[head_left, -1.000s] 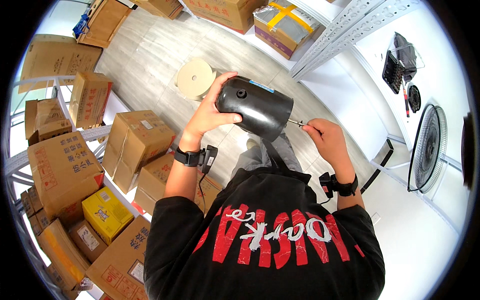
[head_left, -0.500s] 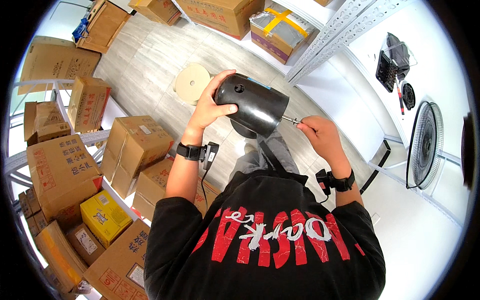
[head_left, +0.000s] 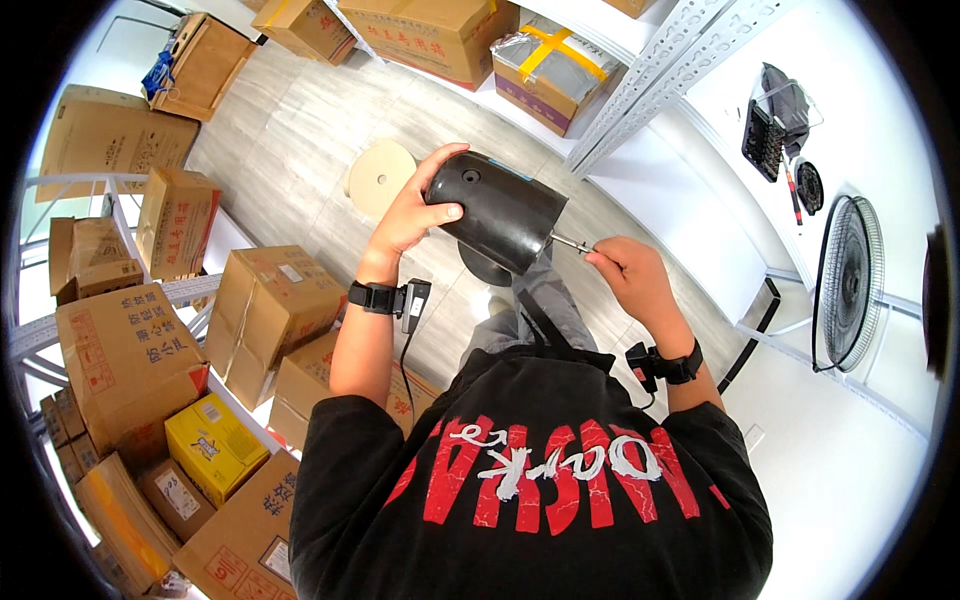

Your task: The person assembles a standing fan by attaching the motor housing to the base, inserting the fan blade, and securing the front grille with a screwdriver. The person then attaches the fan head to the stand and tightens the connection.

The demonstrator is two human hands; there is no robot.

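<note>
Black cylinder held up by one hand, its rod pinched by the other

Through my head camera I see the black cylinder (head_left: 508,212) raised above the floor (head_left: 290,140), in front of the wearer's body. It lies tilted, rounded end toward the upper left, the other end toward the right hand (head_left: 630,280). A small round fitting shows on its side, and a strip of blue label along its upper edge.

The left hand (head_left: 405,215) is wrapped around the rounded end, thumb along the near side, fingers over the far side. From the opposite end a thin metal rod (head_left: 570,241) sticks out, and I have the right hand pinching its tip between thumb and curled fingers.

Partly hidden under the cylinder is a dark round piece (head_left: 482,264); I cannot tell what it is. Beyond the left hand, a beige disc-topped roll (head_left: 375,172) is on the floor.

Off to my right, a black fan grille (head_left: 853,285) stands near a red-handled screwdriver (head_left: 796,200) and a black bit case (head_left: 762,145). On my left, brown cartons (head_left: 275,310) crowd around a yellow box (head_left: 215,445).
</note>
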